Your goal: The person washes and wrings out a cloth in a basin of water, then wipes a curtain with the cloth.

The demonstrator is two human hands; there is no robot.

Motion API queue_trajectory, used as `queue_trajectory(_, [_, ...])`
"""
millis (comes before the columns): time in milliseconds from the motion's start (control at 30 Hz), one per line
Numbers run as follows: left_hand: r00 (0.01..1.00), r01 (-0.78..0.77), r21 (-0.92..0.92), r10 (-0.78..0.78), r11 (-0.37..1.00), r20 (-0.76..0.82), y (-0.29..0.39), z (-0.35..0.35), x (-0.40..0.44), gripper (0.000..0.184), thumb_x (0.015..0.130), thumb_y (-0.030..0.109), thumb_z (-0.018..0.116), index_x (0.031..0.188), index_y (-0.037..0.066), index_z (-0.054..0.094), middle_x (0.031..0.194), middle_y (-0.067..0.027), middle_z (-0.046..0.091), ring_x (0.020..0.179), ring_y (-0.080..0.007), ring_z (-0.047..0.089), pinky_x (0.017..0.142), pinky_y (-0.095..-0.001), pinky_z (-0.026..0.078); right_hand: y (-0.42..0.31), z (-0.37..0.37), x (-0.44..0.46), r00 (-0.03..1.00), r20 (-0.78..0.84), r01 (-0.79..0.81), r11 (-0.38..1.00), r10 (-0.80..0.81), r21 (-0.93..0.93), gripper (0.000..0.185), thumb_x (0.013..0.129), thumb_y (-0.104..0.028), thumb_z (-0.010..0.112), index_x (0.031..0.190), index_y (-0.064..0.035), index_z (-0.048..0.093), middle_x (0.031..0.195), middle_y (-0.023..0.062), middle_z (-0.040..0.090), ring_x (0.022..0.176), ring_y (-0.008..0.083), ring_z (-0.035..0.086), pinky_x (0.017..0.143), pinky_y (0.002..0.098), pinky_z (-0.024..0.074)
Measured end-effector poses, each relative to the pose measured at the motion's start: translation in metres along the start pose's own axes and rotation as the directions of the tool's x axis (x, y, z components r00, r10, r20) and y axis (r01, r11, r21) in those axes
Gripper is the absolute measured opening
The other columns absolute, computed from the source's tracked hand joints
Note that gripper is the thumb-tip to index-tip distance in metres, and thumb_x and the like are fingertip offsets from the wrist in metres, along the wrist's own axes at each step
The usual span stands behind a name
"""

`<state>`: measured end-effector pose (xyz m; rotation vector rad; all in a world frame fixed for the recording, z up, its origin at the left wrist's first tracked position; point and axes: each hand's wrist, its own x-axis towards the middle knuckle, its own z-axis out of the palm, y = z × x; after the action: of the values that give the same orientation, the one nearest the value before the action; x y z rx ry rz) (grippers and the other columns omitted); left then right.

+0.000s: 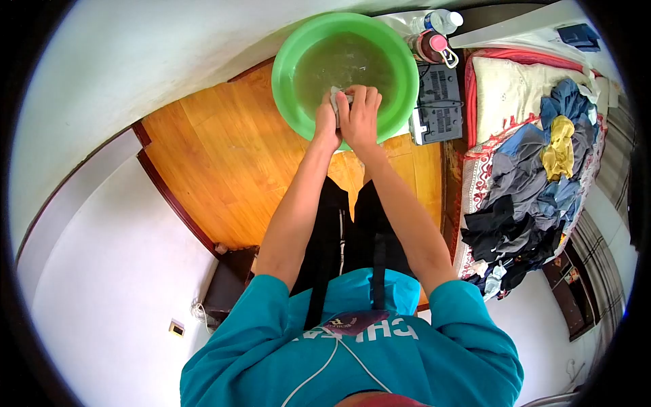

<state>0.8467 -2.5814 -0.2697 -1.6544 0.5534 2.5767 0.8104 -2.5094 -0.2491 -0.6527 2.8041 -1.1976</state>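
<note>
A green basin [285, 74] holds cloudy water. Over its near part, my left hand [327, 124] and my right hand [360, 117] come together around a small grey cloth [335, 102], which shows between the fingers. The fingers of my right hand curl over the cloth from the right, while my left hand presses on it from the left. Part of the cloth is hidden by the hands.
Right of the basin are a dark electronic box [439, 102], a pink-lidded bottle [434, 47] and a clear bottle [444, 21]. Piled clothes [522, 169] lie on a bed at the right. Wooden floor [224, 156] shows at the left.
</note>
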Motion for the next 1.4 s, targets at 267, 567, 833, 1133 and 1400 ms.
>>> queue_trajectory(267, [1.000,-0.007,-0.010,0.006,1.000,-0.022,-0.001,-0.002,0.006,0.024,0.098,0.028,0.052,0.083,0.012,0.062,0.077,-0.0011,0.060,0.070,-0.0145,0.059,0.061,-0.0318,0.049,-0.010,-0.003,-0.002,0.966,0.177,-0.192,0.981,0.190,-0.006,0.021,0.097,-0.023,0.056,0.088,-0.0057,0.051,0.087,0.0169,0.062,0.078,0.0386,0.063,0.062,0.0484,0.0495])
queue_trajectory(567, [0.984,-0.144,-0.064,0.136,0.987,-0.116,-0.001,0.005,0.012,0.024,0.097,0.018,0.055,0.075,0.009,0.060,0.071,0.0000,0.056,0.059,-0.0130,0.051,0.051,-0.0321,0.042,-0.003,0.007,0.003,0.994,0.075,-0.074,0.997,0.075,-0.020,0.027,0.098,-0.021,0.055,0.077,-0.0055,0.048,0.060,0.0168,0.060,0.051,0.0379,0.060,0.047,0.0474,0.0461])
queue_trajectory(833, [0.995,-0.099,0.036,0.099,0.994,-0.006,0.021,0.014,-0.014,0.022,0.095,0.018,0.056,0.076,0.008,0.061,0.070,-0.0008,0.057,0.058,-0.0122,0.052,0.048,-0.0320,0.041,-0.023,-0.008,0.011,0.985,0.142,-0.098,0.995,0.095,0.015,0.026,0.098,-0.021,0.054,0.079,-0.0044,0.049,0.060,0.0212,0.059,0.054,0.0410,0.060,0.050,0.0489,0.0475])
queue_trajectory(1133, [0.965,-0.240,0.631,0.253,0.737,0.071,0.063,0.023,-0.048,0.036,0.099,0.039,0.054,0.102,0.004,0.065,0.085,-0.0017,0.061,0.074,-0.0132,0.056,0.063,-0.0321,0.044,-0.059,-0.048,0.017,0.958,0.093,-0.287,0.920,0.272,0.268,0.027,0.102,-0.023,0.052,0.088,-0.0010,0.049,0.066,0.0236,0.057,0.060,0.0429,0.057,0.054,0.0479,0.0423])
queue_trajectory(1400, [0.793,-0.606,0.704,0.351,0.371,0.498,0.071,0.018,-0.098,0.031,0.094,0.030,0.066,0.098,0.000,0.066,0.086,-0.0079,0.067,0.078,-0.0138,0.058,0.070,-0.0309,0.047,-0.087,-0.099,-0.017,0.878,-0.052,-0.413,0.807,0.476,0.421,0.023,0.097,-0.020,0.062,0.103,0.0005,0.053,0.071,0.0182,0.058,0.059,0.0287,0.055,0.056,0.0386,0.0432])
